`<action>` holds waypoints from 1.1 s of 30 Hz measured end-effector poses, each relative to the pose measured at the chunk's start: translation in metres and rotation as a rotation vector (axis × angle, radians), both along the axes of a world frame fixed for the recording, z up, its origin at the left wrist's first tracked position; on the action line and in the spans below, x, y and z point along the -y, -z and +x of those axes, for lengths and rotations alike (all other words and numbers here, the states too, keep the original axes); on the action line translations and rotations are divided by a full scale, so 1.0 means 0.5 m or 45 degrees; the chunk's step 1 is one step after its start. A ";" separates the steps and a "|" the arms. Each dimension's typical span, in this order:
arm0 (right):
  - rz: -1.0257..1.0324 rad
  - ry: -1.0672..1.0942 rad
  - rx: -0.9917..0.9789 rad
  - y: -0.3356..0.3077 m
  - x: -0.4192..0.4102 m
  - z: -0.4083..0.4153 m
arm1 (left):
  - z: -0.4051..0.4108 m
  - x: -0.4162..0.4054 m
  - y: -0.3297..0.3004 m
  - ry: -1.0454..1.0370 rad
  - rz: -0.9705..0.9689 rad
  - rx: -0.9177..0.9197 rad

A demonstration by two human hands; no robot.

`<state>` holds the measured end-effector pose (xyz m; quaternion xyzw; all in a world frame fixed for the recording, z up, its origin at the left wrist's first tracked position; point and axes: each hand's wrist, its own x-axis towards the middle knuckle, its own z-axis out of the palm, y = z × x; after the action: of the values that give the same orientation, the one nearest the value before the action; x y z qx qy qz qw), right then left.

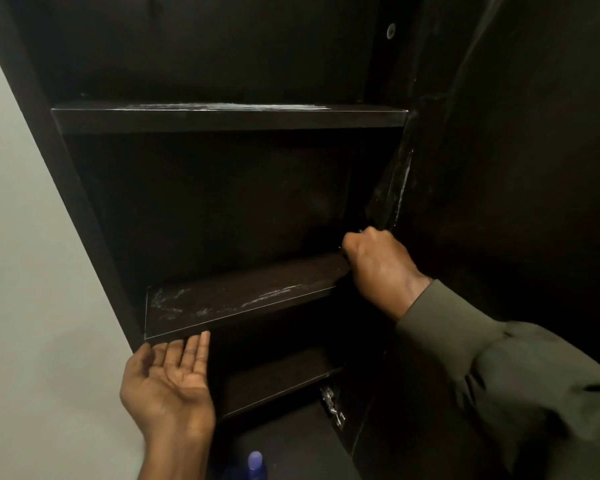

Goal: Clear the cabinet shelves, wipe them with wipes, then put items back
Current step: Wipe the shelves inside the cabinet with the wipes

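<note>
The dark cabinet [94,216] has three shelves in view. The upper shelf [229,117] shows pale, whitish streaks along its top surface near the front edge. The middle shelf [243,292] has the same kind of pale smears, mostly at its left end and along the front. The lower shelf [281,379] is dark, and no marks can be seen on it. No items stand on any of the three. A metal hinge [333,405] sits on the cabinet side just beside the lower shelf.
</note>
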<state>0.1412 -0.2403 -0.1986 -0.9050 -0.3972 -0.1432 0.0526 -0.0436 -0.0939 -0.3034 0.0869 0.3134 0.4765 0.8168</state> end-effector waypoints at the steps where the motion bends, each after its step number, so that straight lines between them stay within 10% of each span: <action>1: 0.020 0.028 0.009 -0.010 0.000 -0.003 | 0.000 0.000 0.000 0.000 -0.001 0.000; 18: -0.036 -0.314 0.118 0.128 -0.031 0.055 | -0.001 -0.004 0.003 0.011 0.016 -0.003; 33: -0.180 0.058 -0.085 0.099 -0.100 0.056 | 0.000 -0.001 0.002 0.002 0.006 -0.015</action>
<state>0.1692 -0.1902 -0.2481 -0.9195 -0.3837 -0.0859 -0.0017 -0.0434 -0.0934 -0.3043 0.0919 0.3168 0.4761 0.8152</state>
